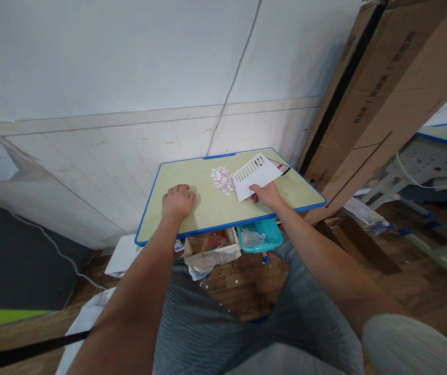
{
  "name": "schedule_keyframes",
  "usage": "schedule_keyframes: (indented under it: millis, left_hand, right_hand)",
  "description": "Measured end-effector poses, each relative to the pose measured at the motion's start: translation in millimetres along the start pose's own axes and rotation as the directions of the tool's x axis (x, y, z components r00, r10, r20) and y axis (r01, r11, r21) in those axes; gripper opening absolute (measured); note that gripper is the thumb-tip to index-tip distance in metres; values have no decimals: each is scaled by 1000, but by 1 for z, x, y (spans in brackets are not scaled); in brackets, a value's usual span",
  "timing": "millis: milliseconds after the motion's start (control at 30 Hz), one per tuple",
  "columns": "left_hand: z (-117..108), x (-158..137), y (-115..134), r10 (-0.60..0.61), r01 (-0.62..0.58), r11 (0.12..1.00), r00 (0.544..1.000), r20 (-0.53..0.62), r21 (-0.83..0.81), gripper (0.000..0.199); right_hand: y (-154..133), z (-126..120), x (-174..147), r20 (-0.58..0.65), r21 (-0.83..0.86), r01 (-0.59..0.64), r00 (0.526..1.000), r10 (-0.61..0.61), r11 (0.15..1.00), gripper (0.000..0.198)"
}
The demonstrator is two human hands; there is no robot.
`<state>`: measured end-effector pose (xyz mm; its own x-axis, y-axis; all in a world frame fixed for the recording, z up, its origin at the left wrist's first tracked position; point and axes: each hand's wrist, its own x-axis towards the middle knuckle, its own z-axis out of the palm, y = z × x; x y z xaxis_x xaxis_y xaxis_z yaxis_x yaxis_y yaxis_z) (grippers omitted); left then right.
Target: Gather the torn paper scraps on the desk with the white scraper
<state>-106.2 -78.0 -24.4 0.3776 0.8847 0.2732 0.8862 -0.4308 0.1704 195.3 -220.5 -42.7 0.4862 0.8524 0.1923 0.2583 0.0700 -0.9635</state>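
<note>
My right hand (265, 195) grips the lower edge of a white card (251, 185), thumb on top and fingers beneath. Rows of slots run along the card's upper left part, with a few dark marks near its top end. Left of the card lies a heap of small white and pinkish paper pieces (222, 179). My left hand (178, 200) rests on the left part of the pale yellow, blue-edged table (203, 213), fingers slightly bent and apart, holding nothing visible. Partly behind the card is a thin tool with a black end (286, 171), its kind unclear.
Under the table's front edge are a turquoise basket (272, 237) with translucent plastic in it and a lined box (211, 255). Tall cardboard boxes (380, 99) lean at the right. A white wall (149, 57) with a hanging cable (239, 67) stands behind the table.
</note>
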Motion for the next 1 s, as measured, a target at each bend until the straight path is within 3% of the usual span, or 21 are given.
schedule_keyframes:
  millis: [67, 233, 433, 567, 800, 1000]
  left_hand:
    - [0, 0, 0, 3, -3, 1000, 1000, 0, 12, 51]
    - [1, -1, 0, -2, 2, 1000, 1000, 1, 12, 50]
    - [1, -1, 1, -10, 10, 1000, 1000, 6, -8, 51]
    - [-1, -2, 3, -7, 7, 1000, 1000, 7, 0, 51]
    - [1, -2, 3, -2, 2, 1000, 1000, 2, -7, 53]
    - [1, -2, 3, -9, 10, 1000, 1000, 3, -18, 51]
  right_hand:
    - [-4, 0, -1, 9, 45, 4, 1000, -5, 999, 11]
    - [-5, -1, -2, -100, 56, 10, 995, -4, 998, 13]
    - [-6, 4, -20, -28, -51, 12, 1000, -13, 999, 17]
    - [-11, 16, -33, 31, 11, 40, 999, -40, 999, 19]
    - [-10, 15, -38, -74, 46, -15, 997, 19, 999, 18]
    - [-13, 18, -50, 98, 13, 27, 995, -28, 1000, 23]
